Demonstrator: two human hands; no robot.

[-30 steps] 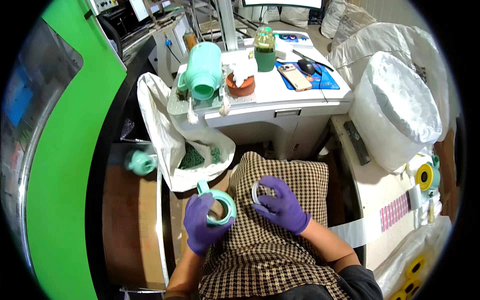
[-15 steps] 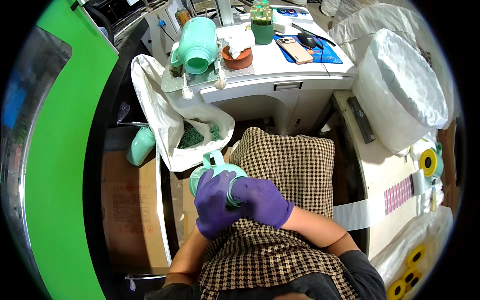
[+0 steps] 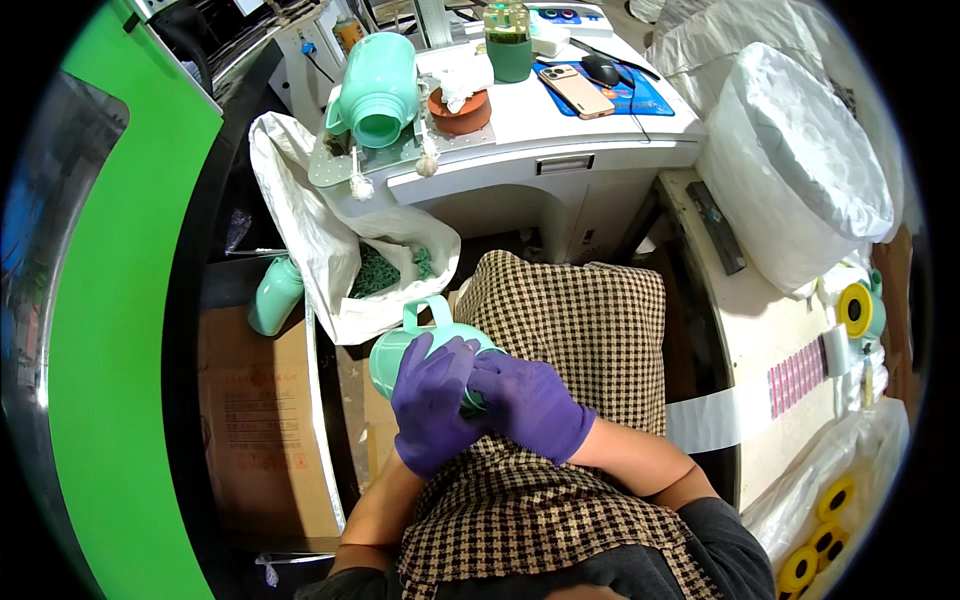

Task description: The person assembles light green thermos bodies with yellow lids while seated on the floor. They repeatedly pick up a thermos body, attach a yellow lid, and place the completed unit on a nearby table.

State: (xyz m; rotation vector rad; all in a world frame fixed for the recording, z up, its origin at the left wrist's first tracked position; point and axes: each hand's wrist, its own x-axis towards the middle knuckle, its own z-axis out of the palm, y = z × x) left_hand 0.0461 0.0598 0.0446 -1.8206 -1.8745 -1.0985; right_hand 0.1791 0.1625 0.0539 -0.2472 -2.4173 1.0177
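Observation:
A mint-green plastic jug [image 3: 388, 362] with a loop handle lies on its side above my lap, its handle pointing away from me. My left hand [image 3: 432, 410], in a purple glove, is wrapped over the jug and holds it. At the jug's right end, beside its mouth, my right hand [image 3: 532, 408] is closed in a matching glove. Whatever its fingers pinch is hidden behind them. Between the two hands a little of the green mouth rim [image 3: 474, 400] shows. A checked cloth [image 3: 570, 310] covers my lap under the jug.
A white sack [image 3: 330, 270] with green plastic scraps stands ahead left. Another green jug [image 3: 277, 296] lies by a cardboard box [image 3: 255, 420]. The desk [image 3: 640, 140] carries a third jug [image 3: 380, 90], a phone [image 3: 577, 92] and a mouse [image 3: 601, 70]. Yellow rings [image 3: 798, 568] lie bagged at right.
My right fingers have shifted up and left around the jug's mouth, toward my left hand. The left hand keeps its hold. The whole view has shifted slightly.

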